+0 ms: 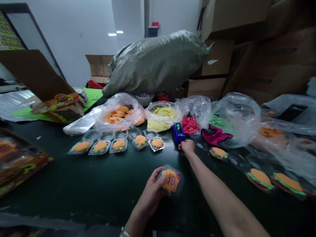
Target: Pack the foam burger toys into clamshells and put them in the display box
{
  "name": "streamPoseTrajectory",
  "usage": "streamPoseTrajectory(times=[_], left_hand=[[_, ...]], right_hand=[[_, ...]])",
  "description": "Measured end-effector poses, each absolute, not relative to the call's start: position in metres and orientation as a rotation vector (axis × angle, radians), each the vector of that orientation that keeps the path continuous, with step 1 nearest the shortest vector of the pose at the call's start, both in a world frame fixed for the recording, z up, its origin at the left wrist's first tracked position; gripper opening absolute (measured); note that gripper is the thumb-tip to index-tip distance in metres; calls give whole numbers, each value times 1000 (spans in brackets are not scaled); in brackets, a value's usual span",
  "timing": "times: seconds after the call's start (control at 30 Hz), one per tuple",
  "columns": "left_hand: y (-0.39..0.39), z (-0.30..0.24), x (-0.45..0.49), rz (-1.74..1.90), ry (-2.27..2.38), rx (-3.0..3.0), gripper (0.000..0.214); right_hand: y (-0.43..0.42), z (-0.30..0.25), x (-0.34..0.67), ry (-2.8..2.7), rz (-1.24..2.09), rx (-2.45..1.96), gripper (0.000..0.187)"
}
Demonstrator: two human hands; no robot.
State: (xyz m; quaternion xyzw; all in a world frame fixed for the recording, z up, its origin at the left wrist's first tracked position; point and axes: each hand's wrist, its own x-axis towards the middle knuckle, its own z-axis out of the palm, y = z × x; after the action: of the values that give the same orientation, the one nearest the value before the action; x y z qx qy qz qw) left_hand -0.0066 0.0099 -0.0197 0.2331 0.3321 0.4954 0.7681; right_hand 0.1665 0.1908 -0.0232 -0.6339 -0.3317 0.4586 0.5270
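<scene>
My left hand [153,191] is closed around a clear plastic clamshell [171,179] that holds a toy burger with an orange bun, held just above the dark table [98,184]. My right hand [187,145] reaches forward, its fingers pinched at the base of a blue tape dispenser [178,133]; what they pinch is too small to make out. A row of clamshells with toy burgers [118,144] lies further back on the left, with empty clear trays behind it.
Open plastic bags hold orange [118,115], yellow [161,118], red [189,124] and green [217,121] pieces. Loose toy burgers [260,179] lie at right. A big grey sack [158,62], cardboard boxes [259,49] and printed cartons [17,161] ring the table.
</scene>
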Motion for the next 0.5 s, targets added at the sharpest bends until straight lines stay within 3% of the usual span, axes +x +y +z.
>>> streamPoseTrajectory(times=[0.13,0.33,0.5], left_hand=[[8,-21,-9,1092,718,507,50],[-5,-13,1,1057,697,603,45],[-20,-5,13,1058,699,656,41]], right_hand=[[127,-6,174,-875,1218,-1394,22],[-32,-6,197,-1058,1428,-1107,35],[-71,-11,192,-1175,1411,-1022,34]])
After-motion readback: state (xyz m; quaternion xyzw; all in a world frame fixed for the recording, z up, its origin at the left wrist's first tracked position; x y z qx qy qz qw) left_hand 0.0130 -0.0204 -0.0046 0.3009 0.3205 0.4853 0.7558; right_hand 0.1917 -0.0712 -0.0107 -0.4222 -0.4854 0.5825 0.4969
